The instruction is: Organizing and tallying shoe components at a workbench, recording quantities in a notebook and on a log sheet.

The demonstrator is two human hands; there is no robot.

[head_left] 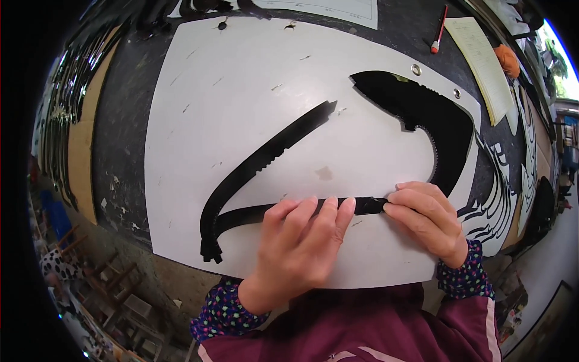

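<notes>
A person's left hand (295,256) lays slightly spread fingers along a narrow black strip (369,206); the right hand (425,220), fingertips bunched, pinches the strip's right end; the strip lies on a white board (181,139), a broad curved black piece (452,127) beyond.

On the table (123,175) we have a board (241,78). On its left half lies the far strip (256,164); the near strip (244,213) runs rightward from beside that one's near end. Our left fingers (329,212) rest on the near strip, our right fingers (416,202) at its right end, where the wide piece (443,117) comes in along the board's right side. Beyond the board's far edge we see a sheet (338,8); far right, a pen (441,27) lies left of a notepad (477,63).
</notes>
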